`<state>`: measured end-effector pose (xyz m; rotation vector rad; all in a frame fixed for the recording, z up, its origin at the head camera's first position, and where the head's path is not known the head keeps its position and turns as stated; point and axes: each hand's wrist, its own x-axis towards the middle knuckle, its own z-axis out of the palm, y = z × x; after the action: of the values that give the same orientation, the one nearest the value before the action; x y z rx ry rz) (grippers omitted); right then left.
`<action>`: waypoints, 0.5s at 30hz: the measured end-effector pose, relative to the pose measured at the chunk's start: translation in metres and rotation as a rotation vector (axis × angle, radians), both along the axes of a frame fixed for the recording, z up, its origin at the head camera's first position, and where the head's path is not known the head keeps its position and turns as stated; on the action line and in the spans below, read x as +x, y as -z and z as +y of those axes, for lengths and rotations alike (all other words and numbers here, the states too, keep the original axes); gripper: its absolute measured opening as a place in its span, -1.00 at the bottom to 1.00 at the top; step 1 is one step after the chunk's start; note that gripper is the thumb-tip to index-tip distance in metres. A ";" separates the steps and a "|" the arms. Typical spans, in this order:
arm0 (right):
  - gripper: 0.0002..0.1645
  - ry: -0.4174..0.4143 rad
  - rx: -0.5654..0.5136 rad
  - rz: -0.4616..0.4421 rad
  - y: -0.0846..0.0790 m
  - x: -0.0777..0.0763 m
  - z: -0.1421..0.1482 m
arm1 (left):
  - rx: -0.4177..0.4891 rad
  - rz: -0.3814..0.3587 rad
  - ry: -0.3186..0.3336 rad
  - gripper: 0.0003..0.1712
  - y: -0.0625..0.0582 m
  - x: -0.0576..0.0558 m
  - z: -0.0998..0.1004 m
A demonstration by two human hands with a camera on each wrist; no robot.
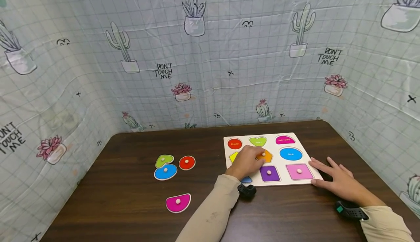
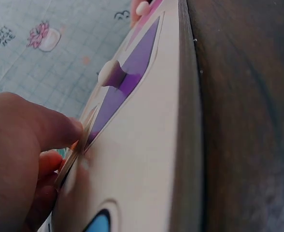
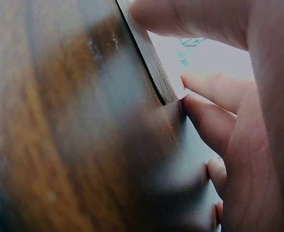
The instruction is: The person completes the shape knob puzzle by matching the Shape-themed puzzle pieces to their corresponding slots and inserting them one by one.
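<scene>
Two hands in the head view, both at a white puzzle board [image 1: 276,160] lying on the brown wooden surface [image 1: 115,191]. Left hand [image 1: 245,161]: fingers bent, thumb and a fingertip drawn nearly together in a pinch about the knob of the orange hexagon [image 1: 269,157], which is at the middle of the board. Right hand [image 1: 342,183]: fingers spread and fairly straight, nothing gripped; thumb and forefinger touch the board's right edge. Purple square [image 1: 275,176], knob up, just on the wearer's side of the left fingers. Pink rectangle [image 1: 299,175], knob up, between left and right fingers. Yellow shape [image 1: 233,156] and blue shape [image 1: 246,180] partly covered by the left hand and wrist. Well apart, left of the left fingers: green heart [image 1: 164,157] touching blue oval [image 1: 165,174], red circle [image 1: 187,165] near them, magenta half circle [image 1: 180,206] closer to the wearer.

Left wrist view: thumb tip against the hexagon's edge, a little orange visible there; purple square just beyond the thumb. Exact contact of the other fingers: cannot tell.

Right wrist view: thumb on the board's edge, two fingertips near its corner, remaining fingers apart from the board.
</scene>
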<state>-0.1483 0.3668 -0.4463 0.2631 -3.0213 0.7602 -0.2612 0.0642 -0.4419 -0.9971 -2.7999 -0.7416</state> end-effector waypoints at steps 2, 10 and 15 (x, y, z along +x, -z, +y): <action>-0.11 -0.004 0.003 0.003 0.000 -0.001 0.000 | -0.007 -0.003 0.005 -0.58 0.001 0.000 -0.001; -0.11 -0.004 0.007 0.008 0.000 0.000 0.001 | -0.047 -0.023 0.012 -0.54 0.001 0.000 -0.001; -0.11 -0.002 0.010 0.005 0.000 -0.001 0.000 | -0.067 -0.036 -0.001 -0.51 0.001 0.001 -0.001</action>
<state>-0.1493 0.3665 -0.4465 0.2677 -3.0217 0.7432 -0.2604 0.0637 -0.4432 -1.0024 -2.8735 -0.6771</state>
